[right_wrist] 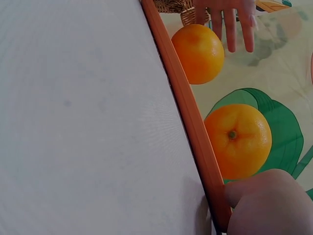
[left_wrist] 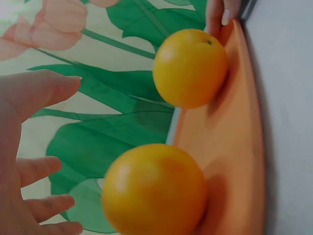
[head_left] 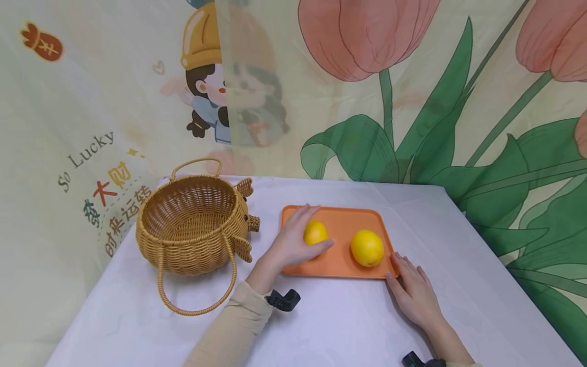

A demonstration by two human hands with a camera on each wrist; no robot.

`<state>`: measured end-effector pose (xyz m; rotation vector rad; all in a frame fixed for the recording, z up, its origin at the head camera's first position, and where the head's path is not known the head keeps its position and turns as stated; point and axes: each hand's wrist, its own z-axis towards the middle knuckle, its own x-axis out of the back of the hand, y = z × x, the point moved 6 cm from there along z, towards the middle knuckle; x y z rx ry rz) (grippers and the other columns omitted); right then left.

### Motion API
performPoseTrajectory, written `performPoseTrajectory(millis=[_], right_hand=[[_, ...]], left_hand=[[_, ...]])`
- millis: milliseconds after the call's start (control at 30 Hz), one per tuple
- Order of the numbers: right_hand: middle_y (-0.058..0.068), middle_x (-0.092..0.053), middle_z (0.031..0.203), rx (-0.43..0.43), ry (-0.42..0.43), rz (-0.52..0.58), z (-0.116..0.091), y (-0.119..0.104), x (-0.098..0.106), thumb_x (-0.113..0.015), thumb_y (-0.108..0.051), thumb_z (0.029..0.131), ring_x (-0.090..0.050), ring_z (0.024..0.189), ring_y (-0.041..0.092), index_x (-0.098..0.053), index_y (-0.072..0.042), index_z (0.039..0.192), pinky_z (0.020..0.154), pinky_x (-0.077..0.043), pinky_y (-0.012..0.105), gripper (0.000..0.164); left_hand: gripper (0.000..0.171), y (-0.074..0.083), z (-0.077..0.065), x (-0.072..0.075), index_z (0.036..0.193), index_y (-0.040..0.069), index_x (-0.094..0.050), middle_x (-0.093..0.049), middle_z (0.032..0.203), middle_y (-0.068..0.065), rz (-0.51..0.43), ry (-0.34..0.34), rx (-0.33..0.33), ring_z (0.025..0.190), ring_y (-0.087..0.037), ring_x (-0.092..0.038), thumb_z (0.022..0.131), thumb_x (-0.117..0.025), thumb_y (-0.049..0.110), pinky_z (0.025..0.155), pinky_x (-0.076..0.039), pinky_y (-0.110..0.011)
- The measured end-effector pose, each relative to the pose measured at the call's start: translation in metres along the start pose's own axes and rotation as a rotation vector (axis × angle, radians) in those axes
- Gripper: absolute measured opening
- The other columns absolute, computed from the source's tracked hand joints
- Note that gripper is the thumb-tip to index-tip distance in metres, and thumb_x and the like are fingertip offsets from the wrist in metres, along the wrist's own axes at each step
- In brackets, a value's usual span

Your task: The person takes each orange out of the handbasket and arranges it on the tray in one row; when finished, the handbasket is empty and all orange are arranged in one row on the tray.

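Two oranges lie on an orange tray (head_left: 339, 216). My left hand (head_left: 298, 239) is over the left orange (head_left: 316, 233), thumb and fingers spread around it in the head view. The left wrist view shows a gap between those fingers (left_wrist: 41, 171) and the near orange (left_wrist: 154, 191). The right orange (head_left: 367, 248) sits toward the tray's right end, its stem end visible in the right wrist view. My right hand (head_left: 415, 293) touches the tray's near right corner, thumb at the front edge and fairly straight fingers along the right side.
A woven wicker basket (head_left: 192, 224) shaped like a pig stands left of the tray, one handle folded toward the front. A white cloth (head_left: 330, 321) covers the table. Behind it hangs a curtain (head_left: 270, 102) printed with tulips and a cartoon figure.
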<state>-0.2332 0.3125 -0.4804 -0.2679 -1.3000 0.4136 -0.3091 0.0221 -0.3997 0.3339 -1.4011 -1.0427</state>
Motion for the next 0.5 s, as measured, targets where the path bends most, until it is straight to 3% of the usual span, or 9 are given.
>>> performPoseTrajectory(millis=[167,333,500], right_hand=[[0.025,-0.039,0.157,-0.005,0.006,0.027,0.009,0.002,-0.004,-0.05,-0.037,0.107,-0.031,0.146,0.046,-0.037,0.004,0.155,0.12,-0.01,0.061,0.064],[0.027,-0.032,0.16,-0.06,-0.08,0.112,0.017,0.012,-0.006,-0.044,-0.04,0.109,-0.026,0.147,0.047,-0.03,0.004,0.158,0.119,-0.011,0.064,0.067],[0.027,-0.026,0.163,-0.07,-0.147,0.163,0.035,0.013,0.015,-0.041,-0.045,0.109,-0.024,0.147,0.05,-0.024,-0.002,0.161,0.113,-0.021,0.07,0.07]], left_hand=[[0.087,0.011,0.003,0.014,0.159,0.03,-0.037,-0.025,0.167,-0.003,0.004,0.05,-0.029,0.154,-0.028,-0.019,0.085,-0.073,0.059,0.111,-0.03,-0.066],[0.087,0.023,-0.007,0.028,0.159,0.033,-0.038,-0.024,0.167,0.003,-0.016,0.081,-0.042,0.155,-0.024,-0.015,0.085,-0.07,0.065,0.113,-0.027,-0.067],[0.087,0.034,-0.017,0.054,0.16,0.03,-0.036,-0.023,0.167,0.001,0.04,0.111,-0.097,0.156,-0.028,-0.01,0.088,-0.066,0.068,0.113,-0.025,-0.068]])
